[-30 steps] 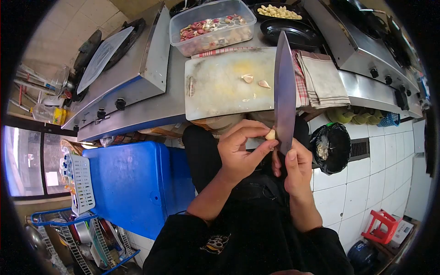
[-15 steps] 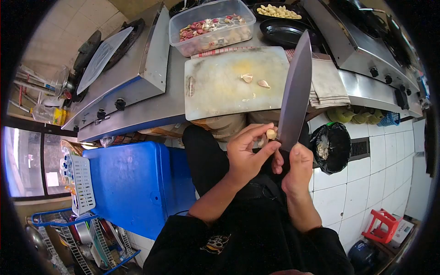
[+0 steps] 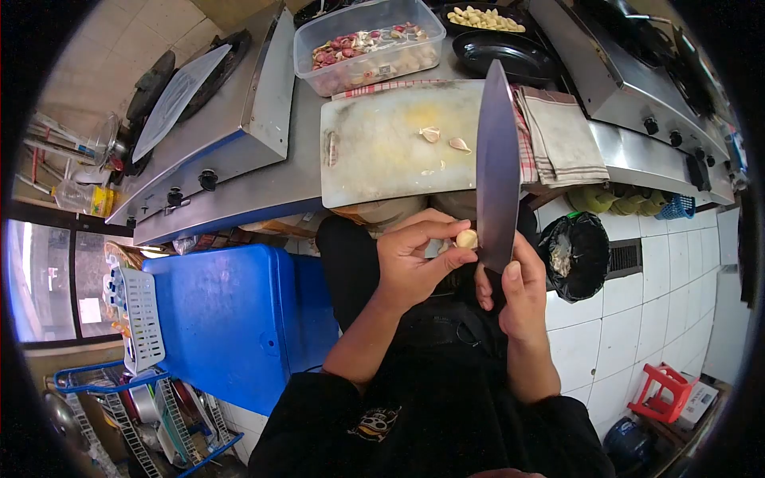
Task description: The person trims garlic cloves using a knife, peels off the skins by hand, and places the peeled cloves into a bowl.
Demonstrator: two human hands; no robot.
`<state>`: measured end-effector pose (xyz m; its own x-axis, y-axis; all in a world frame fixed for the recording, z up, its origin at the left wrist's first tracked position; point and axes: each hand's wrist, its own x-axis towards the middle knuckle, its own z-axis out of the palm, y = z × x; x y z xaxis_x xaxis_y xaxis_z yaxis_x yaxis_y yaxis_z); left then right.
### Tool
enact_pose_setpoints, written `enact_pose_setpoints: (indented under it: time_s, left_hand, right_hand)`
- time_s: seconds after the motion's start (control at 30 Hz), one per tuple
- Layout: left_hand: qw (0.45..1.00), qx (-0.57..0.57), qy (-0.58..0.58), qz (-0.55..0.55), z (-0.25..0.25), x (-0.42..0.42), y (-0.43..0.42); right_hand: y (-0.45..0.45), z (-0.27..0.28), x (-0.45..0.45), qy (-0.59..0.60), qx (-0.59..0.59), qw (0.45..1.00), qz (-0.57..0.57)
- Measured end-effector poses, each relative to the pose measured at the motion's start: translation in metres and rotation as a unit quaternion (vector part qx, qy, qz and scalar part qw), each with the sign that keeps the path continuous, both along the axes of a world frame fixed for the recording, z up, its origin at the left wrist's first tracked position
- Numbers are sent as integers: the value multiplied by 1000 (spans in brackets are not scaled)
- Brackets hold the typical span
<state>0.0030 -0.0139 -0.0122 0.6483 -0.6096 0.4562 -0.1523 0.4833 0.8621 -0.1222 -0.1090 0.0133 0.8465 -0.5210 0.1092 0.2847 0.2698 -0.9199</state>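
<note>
Between the thumb and fingers of my left hand [image 3: 414,259] is a garlic clove [image 3: 467,239], its pale end turned toward the blade. My right hand [image 3: 522,295] grips a large kitchen knife [image 3: 496,171] low down, and the wide blade points up and away from me. The lower edge of the blade is close beside the clove; whether they touch I cannot tell. My right fingers hide the handle. Beyond my hands, two unpeeled garlic cloves [image 3: 429,135] [image 3: 460,144] lie on the white cutting board [image 3: 366,171], with small bits of skin near them.
Behind the board stands a clear plastic tub [image 3: 370,68] of shallots and garlic. A black dish of peeled cloves [image 3: 484,19] and a black oval plate [image 3: 504,56] are at its right. A black-lined bin [image 3: 594,271] is on the floor right of me, a blue cooler box [image 3: 215,319] left.
The knife has shifted left and turned more upright, its blade now nearer the clove. My right hand has moved up slightly, and my left hand has tilted the clove.
</note>
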Motion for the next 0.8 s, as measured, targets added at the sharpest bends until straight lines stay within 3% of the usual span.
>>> enact_pose_setpoints:
  time_s: [0.27, 0.33, 0.8]
  left_hand:
    - [995, 20, -91, 33, 6, 2, 1]
    - [984, 51, -159, 56, 12, 3, 2]
    - [978, 51, -194, 57, 22, 4, 4]
  right_hand:
    - [-7, 0, -7, 12, -8, 998, 54]
    - [-7, 3, -7, 15, -12, 999, 47]
    - [-10, 6, -10, 26, -13, 998, 63]
